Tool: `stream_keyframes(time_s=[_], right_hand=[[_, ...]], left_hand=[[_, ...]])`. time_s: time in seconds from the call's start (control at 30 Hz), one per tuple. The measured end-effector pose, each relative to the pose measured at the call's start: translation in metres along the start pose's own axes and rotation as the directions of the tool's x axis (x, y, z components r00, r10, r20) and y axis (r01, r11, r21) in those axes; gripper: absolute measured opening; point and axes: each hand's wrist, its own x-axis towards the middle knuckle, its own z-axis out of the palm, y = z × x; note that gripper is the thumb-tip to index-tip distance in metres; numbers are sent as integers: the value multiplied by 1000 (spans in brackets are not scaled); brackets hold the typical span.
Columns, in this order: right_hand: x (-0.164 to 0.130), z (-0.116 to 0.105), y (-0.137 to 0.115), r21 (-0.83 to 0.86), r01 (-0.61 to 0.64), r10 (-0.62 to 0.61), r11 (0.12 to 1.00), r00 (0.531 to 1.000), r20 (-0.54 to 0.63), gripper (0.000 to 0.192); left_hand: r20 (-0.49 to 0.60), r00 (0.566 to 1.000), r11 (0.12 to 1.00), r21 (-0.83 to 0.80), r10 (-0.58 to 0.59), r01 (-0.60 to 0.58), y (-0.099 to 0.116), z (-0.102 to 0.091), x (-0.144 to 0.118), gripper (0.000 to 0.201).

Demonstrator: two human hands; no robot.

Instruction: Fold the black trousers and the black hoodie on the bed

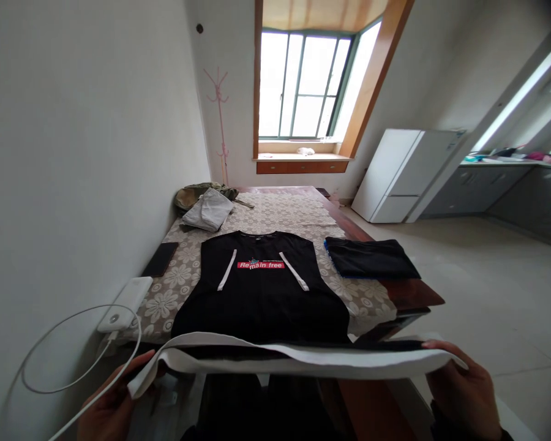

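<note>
- Fingers of the left hand [112, 401] curl around the near left corner of the black sleeveless top [261, 294], pinching its white hem band [298, 361]; the right hand [463, 392] grips the near right corner the same way, thumb on top.
- The top lies flat, front up, on the floral tablecloth [275, 214], with its red "Remain free" label towards the far end and the hem lifted off the near edge.
- It looks like light, soft knit, and it sags between the hands, so a corner hold with even tension suits it best.
- A folded black garment [370, 257] sits to the right, grey clothes [206, 208] far left.
- A white power bank [126, 303] with its cable [73, 355] and a dark phone [160, 258] lie along the left edge.
</note>
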Motion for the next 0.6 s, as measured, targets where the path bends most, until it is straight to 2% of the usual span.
stream_keyframes(time_s=[0.13, 0.2, 0.27, 0.37, 0.47, 0.6], right_hand=[[20, 36, -12, 52, 264, -262, 963, 964, -42, 28], [35, 55, -17, 64, 350, -347, 935, 936, -57, 29], [54, 71, -19, 106, 371, -366, 923, 928, -64, 32], [80, 87, -19, 142, 313, -309, 939, 950, -50, 35], [98, 94, -21, 24, 303, -302, 953, 953, -22, 42], [114, 98, -35, -83, 375, -373, 923, 927, 40, 48]], left_hand=[[-142, 980, 989, 66, 138, -129, 11, 29, 16, 52], [-171, 966, 981, 61, 192, -184, 18, 46, 26, 48], [-143, 954, 964, 59, 265, -259, 26, 59, 38, 44], [-111, 935, 942, 18, 336, -337, 35, 73, 60, 41], [-129, 935, 939, -47, 331, -340, 38, 79, 82, 44], [-127, 920, 917, -107, 371, -385, 54, 80, 114, 51]])
